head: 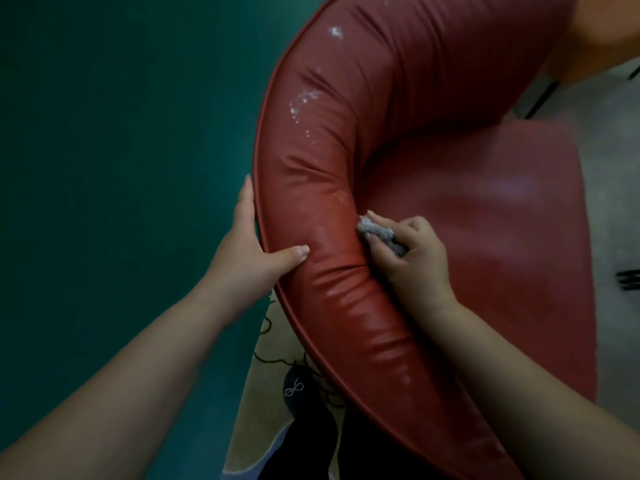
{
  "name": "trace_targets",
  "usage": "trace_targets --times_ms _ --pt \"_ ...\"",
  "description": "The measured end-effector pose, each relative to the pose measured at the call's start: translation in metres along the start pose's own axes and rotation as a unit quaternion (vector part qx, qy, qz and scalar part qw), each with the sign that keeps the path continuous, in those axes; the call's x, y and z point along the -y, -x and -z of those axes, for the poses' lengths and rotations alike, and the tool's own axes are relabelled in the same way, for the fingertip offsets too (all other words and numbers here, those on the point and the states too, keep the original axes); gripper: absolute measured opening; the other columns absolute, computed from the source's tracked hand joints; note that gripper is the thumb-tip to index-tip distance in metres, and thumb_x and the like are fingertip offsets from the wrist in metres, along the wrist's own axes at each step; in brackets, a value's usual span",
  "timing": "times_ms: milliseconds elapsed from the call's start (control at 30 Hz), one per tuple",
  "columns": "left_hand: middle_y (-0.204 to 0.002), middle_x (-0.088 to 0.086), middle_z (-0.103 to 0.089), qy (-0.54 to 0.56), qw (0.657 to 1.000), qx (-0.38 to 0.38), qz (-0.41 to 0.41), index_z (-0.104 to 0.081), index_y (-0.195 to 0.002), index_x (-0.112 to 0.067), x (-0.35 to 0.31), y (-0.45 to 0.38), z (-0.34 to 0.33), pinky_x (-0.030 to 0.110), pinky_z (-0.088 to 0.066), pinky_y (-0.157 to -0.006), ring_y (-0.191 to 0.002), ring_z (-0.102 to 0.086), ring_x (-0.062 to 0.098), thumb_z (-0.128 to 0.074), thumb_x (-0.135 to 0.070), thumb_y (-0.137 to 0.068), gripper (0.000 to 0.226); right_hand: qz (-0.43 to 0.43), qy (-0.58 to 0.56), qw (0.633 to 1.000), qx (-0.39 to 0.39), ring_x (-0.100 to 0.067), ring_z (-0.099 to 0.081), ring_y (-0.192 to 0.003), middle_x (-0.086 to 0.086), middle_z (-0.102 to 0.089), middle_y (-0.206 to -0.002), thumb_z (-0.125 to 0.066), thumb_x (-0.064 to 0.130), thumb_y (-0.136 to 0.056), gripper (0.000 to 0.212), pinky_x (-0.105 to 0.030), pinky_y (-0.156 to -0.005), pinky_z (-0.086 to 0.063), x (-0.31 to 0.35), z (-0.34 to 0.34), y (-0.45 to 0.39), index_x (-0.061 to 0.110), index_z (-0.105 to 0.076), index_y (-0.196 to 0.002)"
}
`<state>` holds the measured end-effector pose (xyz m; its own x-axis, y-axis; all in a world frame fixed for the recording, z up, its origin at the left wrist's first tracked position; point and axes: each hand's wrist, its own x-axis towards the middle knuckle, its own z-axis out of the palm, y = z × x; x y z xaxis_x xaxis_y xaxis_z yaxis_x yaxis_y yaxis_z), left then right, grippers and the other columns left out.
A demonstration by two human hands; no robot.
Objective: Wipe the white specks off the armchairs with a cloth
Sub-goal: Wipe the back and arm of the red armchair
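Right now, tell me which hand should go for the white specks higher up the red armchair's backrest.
Right. The right hand already grips the cloth against the backrest, just below the white specks. The left hand holds the backrest's outer edge, steadying it.

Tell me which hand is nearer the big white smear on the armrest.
Left. The left hand grips the armrest's outer edge below the smear; the right hand, holding the cloth, is slightly farther.

**Parts of the chair, cloth and hands out of sight**

The red armchair [346,174] runs past the top and bottom edges. Most of the grey cloth [379,233] is buried inside the right hand [412,258]. The left hand [249,247] hides its fingers behind the chair's back. The seat cushion [502,237] is blurred.
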<state>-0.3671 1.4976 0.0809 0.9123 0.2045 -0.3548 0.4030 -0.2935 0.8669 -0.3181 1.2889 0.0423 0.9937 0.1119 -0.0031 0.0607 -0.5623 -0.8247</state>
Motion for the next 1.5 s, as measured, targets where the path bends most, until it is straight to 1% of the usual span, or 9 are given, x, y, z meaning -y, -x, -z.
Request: trace_targets --times_ms 200,400,600,767,933,1033,1200,1367,1500 --pt "-0.145 -0.02 -0.038 0.004 1.0 -0.008 -0.001 -0.01 -0.153 -0.033 -0.008 -0.009 0.002 0.035 -0.037 -0.11 -0.124 -0.043 -0.01 -0.076 -0.031 -0.06 0.114 0.199 -0.026 0.98 -0.015 -0.006 -0.042 -0.077 -0.004 -0.041 -0.088 -0.075 0.021 -0.079 0.04 -0.005 -0.075 -0.037 0.046 -0.047 -0.044 0.016 -0.068 -0.118" --pt "-0.153 -0.015 -0.031 -0.02 1.0 0.003 -0.001 -0.009 -0.153 -0.033 -0.02 -0.035 0.014 0.035 -0.03 -0.114 -0.134 -0.037 0.001 -0.078 -0.035 -0.057 0.118 -0.096 -0.093 0.991 0.008 -0.009 -0.06 -0.107 -0.005 -0.064 -0.116 -0.064 0.017 -0.09 0.032 -0.007 -0.092 -0.039 -0.015 -0.034 -0.047 0.015 -0.066 -0.122" --pt "-0.151 -0.012 -0.035 -0.007 1.0 0.025 0.008 -0.012 -0.153 -0.029 -0.025 -0.045 0.016 0.038 -0.032 -0.113 -0.133 -0.041 0.005 -0.081 -0.039 -0.047 0.127 0.087 -0.108 0.99 -0.009 0.0 -0.046 -0.075 0.001 -0.045 -0.089 -0.069 0.025 -0.084 0.038 -0.005 -0.077 -0.038 0.016 -0.044 -0.055 0.025 -0.065 -0.121" --pt "-0.148 -0.017 -0.037 -0.003 1.0 0.017 0.014 -0.014 -0.152 -0.032 -0.03 -0.046 0.014 0.037 -0.032 -0.114 -0.132 -0.042 0.0 -0.08 -0.041 -0.046 0.125 -0.098 -0.144 0.984 0.02 -0.001 -0.05 -0.076 -0.016 -0.058 -0.104 -0.067 0.014 -0.088 0.034 -0.001 -0.079 -0.036 -0.006 -0.027 -0.048 0.018 -0.064 -0.122" --pt "-0.15 -0.012 -0.037 0.006 1.0 0.008 0.008 -0.014 -0.152 -0.029 -0.028 -0.046 0.011 0.04 -0.031 -0.114 -0.133 -0.042 0.005 -0.081 -0.031 -0.049 0.123 0.193 -0.108 0.975 -0.023 -0.01 -0.047 -0.081 -0.005 -0.041 -0.09 -0.069 0.023 -0.083 0.04 -0.012 -0.08 -0.04 0.039 -0.042 -0.074 0.02 -0.063 -0.122" --pt "-0.15 -0.014 -0.036 0.0 1.0 0.008 0.014 -0.015 -0.152 -0.031 -0.029 -0.045 0.012 0.039 -0.032 -0.113 -0.133 -0.041 0.003 -0.08 -0.036 -0.049 0.122 0.164 -0.061 0.984 -0.015 -0.016 -0.045 -0.08 -0.009 -0.04 -0.089 -0.074 0.009 -0.079 0.045 -0.013 -0.079 -0.039 0.036 -0.047 -0.088 0.012 -0.063 -0.123" --pt "-0.153 -0.013 -0.032 -0.02 1.0 0.01 0.012 -0.014 -0.153 -0.031 -0.034 -0.061 0.02 0.038 -0.03 -0.114 -0.137 -0.035 0.004 -0.078 -0.038 -0.053 0.119 0.129 -0.061 0.986 -0.091 -0.013 -0.045 -0.079 -0.009 -0.042 -0.089 -0.071 0.013 -0.08 0.043 -0.005 -0.082 -0.036 0.036 -0.049 -0.09 0.013 -0.063 -0.123" --pt "-0.151 -0.008 -0.037 -0.035 0.999 0.026 -0.005 -0.013 -0.153 -0.028 -0.039 -0.088 0.027 0.037 -0.033 -0.113 -0.135 -0.039 0.005 -0.078 -0.037 -0.05 0.122 0.261 -0.01 0.965 0.007 -0.023 -0.05 -0.081 -0.007 -0.04 -0.09 -0.073 0.013 -0.076 0.044 -0.034 -0.076 -0.049 0.063 -0.057 -0.112 0.015 -0.066 -0.12" --pt "-0.147 -0.008 -0.041 -0.016 0.999 0.048 -0.009 -0.016 -0.152 -0.028 -0.042 -0.104 0.031 0.037 -0.036 -0.111 -0.129 -0.047 0.008 -0.078 -0.043 -0.042 0.127 0.226 0.027 0.973 -0.043 -0.026 -0.051 -0.082 -0.007 -0.039 -0.091 -0.071 0.018 -0.081 0.039 -0.037 -0.08 -0.049 0.067 -0.059 -0.158 0.014 -0.067 -0.12"
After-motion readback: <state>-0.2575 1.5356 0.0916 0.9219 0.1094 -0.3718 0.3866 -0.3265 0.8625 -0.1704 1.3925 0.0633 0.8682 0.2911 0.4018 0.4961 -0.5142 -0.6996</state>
